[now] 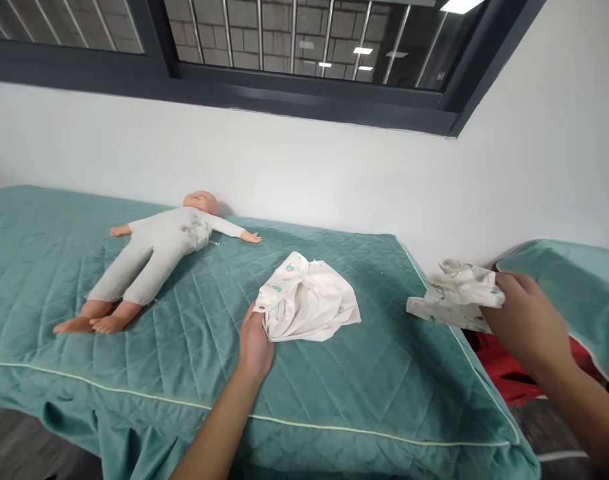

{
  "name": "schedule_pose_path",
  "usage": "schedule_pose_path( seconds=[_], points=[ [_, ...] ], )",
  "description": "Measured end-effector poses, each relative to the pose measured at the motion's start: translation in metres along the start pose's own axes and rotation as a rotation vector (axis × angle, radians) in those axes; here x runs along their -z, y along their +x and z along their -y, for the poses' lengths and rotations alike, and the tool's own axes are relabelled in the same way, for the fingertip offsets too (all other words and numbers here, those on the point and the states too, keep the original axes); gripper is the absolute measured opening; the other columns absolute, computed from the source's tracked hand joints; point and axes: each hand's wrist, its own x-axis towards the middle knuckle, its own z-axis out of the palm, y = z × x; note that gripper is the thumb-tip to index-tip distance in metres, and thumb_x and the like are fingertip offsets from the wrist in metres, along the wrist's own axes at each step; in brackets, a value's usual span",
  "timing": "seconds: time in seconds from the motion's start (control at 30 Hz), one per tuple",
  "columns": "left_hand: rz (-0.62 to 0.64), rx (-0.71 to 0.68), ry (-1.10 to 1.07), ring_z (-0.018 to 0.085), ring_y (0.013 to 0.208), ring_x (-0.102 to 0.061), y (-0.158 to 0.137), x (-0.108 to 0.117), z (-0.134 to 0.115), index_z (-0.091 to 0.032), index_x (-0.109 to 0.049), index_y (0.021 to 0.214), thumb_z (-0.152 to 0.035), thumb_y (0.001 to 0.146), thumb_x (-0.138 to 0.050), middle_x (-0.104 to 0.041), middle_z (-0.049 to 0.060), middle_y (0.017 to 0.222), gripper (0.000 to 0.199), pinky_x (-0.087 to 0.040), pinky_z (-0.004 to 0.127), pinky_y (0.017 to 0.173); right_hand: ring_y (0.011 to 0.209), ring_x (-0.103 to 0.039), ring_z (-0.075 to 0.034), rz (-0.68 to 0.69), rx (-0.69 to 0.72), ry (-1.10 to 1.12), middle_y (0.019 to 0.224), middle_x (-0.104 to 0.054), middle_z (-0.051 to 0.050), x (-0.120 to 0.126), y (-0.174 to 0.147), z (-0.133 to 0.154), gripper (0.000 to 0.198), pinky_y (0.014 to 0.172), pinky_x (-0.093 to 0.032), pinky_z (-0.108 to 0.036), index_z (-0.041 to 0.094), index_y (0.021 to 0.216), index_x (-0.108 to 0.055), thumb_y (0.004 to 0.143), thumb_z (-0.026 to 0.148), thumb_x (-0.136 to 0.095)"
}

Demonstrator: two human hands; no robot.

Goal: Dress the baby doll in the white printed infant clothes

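Green quilted cover [39, 260] is spread over the bed below a dark-framed window [309, 100] and a white wall [309, 167]. At the left, a doll [159, 250] in a pale body suit is laid on its back, its head near the wall, its feet toward the near edge and its arms spread. To the right of it, a white garment [322, 303] with a printed edge is held by the left hand [256, 343], whose fingers are clamped on the near left corner. Loose folds are gathered over the cover, so the garment is probably best gripped lightly at that edge, with the fabric let hang free and the print kept uncreased. Farther right, a patterned cloth [449, 297] is held by the right hand [529, 327] over the bed's right edge; its fingers are closed on the cloth's right end, though the tips are hidden. Because a red item [509, 370] lies lower down beyond that edge, the cloth is best kept raised and clear of it, and the two pieces are best handled apart so that neither is snagged.
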Motion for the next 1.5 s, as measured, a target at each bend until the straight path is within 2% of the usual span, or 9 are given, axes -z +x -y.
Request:
schedule_pose_path(
  seconds=[0.1,0.17,0.4,0.67,0.83,1.0,1.13,1.33,1.5],
  points=[
    [0.003,-0.013,0.012,0.026,0.109,-0.069,0.0,0.0,0.0,-0.02,-0.067,0.126,-0.04,0.081,-0.073,-0.074,0.009,0.119,0.05,-0.048,0.044,0.105,0.115,-0.058,-0.039,0.005,0.099,-0.16,0.135,-0.056,-0.017,-0.014,-0.006,0.011,0.032,0.069,-0.051,-0.043,0.026,0.118,-0.06,0.089,0.026,-0.047],
    [0.004,-0.017,0.019,0.026,0.11,-0.069,0.0,0.001,0.001,-0.02,-0.065,0.129,-0.039,0.081,-0.073,-0.074,0.009,0.118,0.052,-0.048,0.044,0.106,0.111,-0.06,-0.033,0.083,0.151,-0.062,0.132,-0.058,-0.015,-0.04,-0.011,0.019,0.033,0.076,-0.053,-0.04,0.024,0.121,-0.059,0.089,0.025,-0.049],
    [0.006,-0.01,0.033,0.026,0.112,-0.069,-0.004,-0.004,-0.002,-0.021,-0.064,0.131,-0.035,0.08,-0.074,-0.074,0.008,0.12,0.053,-0.048,0.043,0.107,0.115,-0.06,-0.036,0.2,-0.035,-0.036,0.137,-0.055,-0.018,-0.117,-0.017,0.015,0.039,0.088,-0.053,-0.047,0.017,0.124,-0.058,0.087,0.029,-0.054],
    [-0.018,-0.011,0.035,0.026,0.113,-0.068,-0.006,-0.011,-0.004,-0.022,-0.066,0.129,-0.031,0.078,-0.075,-0.074,0.008,0.119,0.053,-0.049,0.042,0.107,0.135,-0.05,-0.039,0.321,0.022,0.398,0.147,-0.051,-0.013,-0.107,-0.012,-0.024,0.071,0.105,-0.049,-0.046,0.028,0.129,-0.057,0.065,0.047,-0.078],
    [-0.021,-0.01,0.064,0.027,0.112,-0.069,-0.004,-0.007,-0.002,-0.021,-0.066,0.127,-0.031,0.077,-0.076,-0.075,0.009,0.117,0.052,-0.049,0.043,0.106,0.112,-0.064,-0.042,0.203,-0.154,0.365,0.12,-0.068,-0.018,-0.097,-0.022,-0.002,0.06,0.092,-0.053,-0.05,0.024,0.125,-0.058,0.078,0.059,-0.068],
    [-0.033,0.008,0.09,0.026,0.108,-0.07,-0.002,-0.003,0.0,-0.019,-0.069,0.122,-0.037,0.079,-0.076,-0.076,0.009,0.112,0.047,-0.05,0.043,0.105,0.104,-0.067,-0.035,0.27,-0.1,0.326,0.117,-0.07,-0.015,-0.081,-0.016,0.014,0.06,0.087,-0.054,-0.045,0.021,0.125,-0.06,0.083,0.064,-0.058],
    [-0.035,0.015,0.085,0.026,0.106,-0.071,-0.001,-0.003,0.0,-0.019,-0.069,0.12,-0.037,0.077,-0.077,-0.076,0.008,0.111,0.047,-0.05,0.043,0.103,0.111,-0.063,-0.034,0.088,-0.094,0.191,0.124,-0.066,-0.017,-0.07,0.019,0.021,0.058,0.088,-0.05,-0.044,0.017,0.123,-0.062,0.091,0.062,-0.049],
    [-0.026,0.002,0.075,0.027,0.11,-0.069,-0.001,-0.007,-0.002,-0.019,-0.07,0.117,-0.037,0.076,-0.078,-0.076,0.009,0.112,0.046,-0.05,0.041,0.102,0.096,-0.068,-0.023,0.372,-0.056,0.313,0.111,-0.073,-0.012,-0.119,0.079,0.067,0.032,0.084,-0.048,-0.031,0.016,0.112,-0.069,0.084,0.033,-0.064],
    [-0.027,0.007,0.067,0.027,0.108,-0.07,-0.001,-0.009,-0.002,-0.019,-0.07,0.118,-0.036,0.072,-0.08,-0.077,0.008,0.107,0.05,-0.05,0.041,0.1,0.082,-0.068,-0.022,0.34,-0.078,0.322,0.075,-0.073,-0.009,-0.154,0.091,0.087,0.013,0.073,-0.047,-0.029,0.019,0.073,-0.069,0.08,0.029,-0.064]
  ],
)
